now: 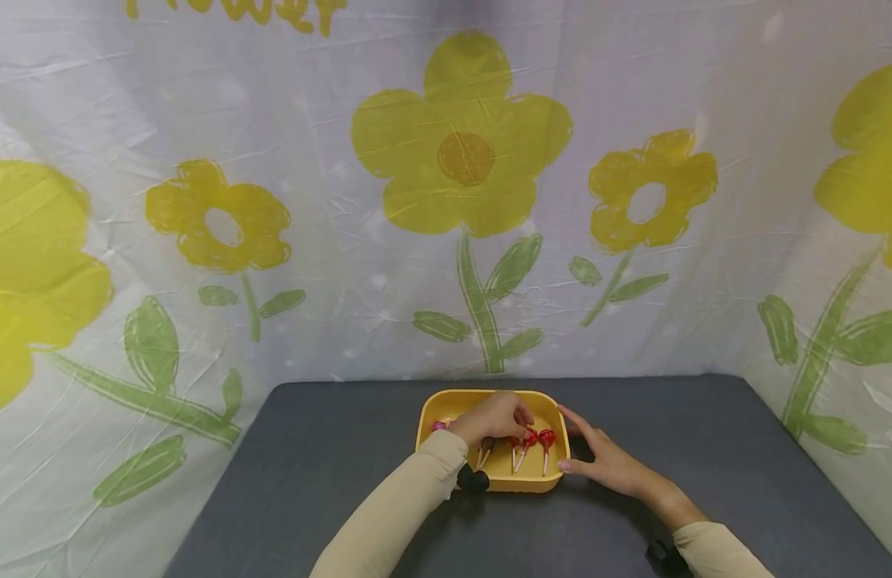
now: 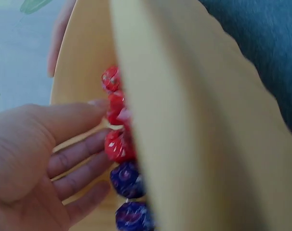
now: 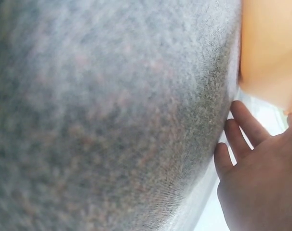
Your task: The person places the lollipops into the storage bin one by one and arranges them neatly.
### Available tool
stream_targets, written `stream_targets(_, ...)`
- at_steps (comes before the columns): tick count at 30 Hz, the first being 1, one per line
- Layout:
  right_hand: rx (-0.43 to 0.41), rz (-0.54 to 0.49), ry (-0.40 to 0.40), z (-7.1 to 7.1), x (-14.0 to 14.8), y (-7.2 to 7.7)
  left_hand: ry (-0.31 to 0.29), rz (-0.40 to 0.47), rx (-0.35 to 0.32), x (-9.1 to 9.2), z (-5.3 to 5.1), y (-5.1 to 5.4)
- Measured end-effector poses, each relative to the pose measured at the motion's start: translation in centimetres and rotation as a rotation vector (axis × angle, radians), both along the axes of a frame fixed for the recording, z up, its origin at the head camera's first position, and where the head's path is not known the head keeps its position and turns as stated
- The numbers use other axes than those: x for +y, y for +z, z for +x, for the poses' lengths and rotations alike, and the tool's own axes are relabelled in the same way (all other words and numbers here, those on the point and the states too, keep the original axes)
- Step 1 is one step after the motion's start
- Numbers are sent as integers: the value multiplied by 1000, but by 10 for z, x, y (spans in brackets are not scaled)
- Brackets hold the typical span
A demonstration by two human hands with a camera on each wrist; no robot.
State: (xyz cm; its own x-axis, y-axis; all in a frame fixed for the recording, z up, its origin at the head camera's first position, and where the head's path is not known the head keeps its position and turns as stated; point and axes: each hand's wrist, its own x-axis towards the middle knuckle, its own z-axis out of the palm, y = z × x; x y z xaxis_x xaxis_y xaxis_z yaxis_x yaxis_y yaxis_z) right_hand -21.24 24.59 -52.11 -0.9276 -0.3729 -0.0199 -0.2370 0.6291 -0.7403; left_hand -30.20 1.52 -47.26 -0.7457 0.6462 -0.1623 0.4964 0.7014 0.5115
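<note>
A yellow tray holds several wrapped lollipops in a row, their white sticks toward the front. My left hand reaches into it from above. In the left wrist view, that hand's thumb and forefinger pinch a red lollipop by its wrapped head. Beyond it lies another red lollipop; on the nearer side are a third red one and dark purple lollipops. My right hand rests at the tray's right side, fingers spread, thumb near the front corner. The left forearm and hand cover part of the tray.
The tray stands on a dark grey tabletop. Behind the table and along both sides hangs a pale cloth printed with yellow flowers. A black wrist camera on the left wrist is close to the tray's front rim.
</note>
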Motion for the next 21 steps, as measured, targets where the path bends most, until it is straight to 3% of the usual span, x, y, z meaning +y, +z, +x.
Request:
stream_targets(5,14,-7,15,-1,-1,-1,-44,103,71,-16,-2,8)
stream_targets(7,15,-13,18,-2,-1,-1,-36,146,98,-24,-2,13)
stream_targets(15,33,-12,46,1,3,5,82,270,87,-72,5,32)
stream_targets(21,59,27,35,2,7,14,171,337,129,-122,12,33)
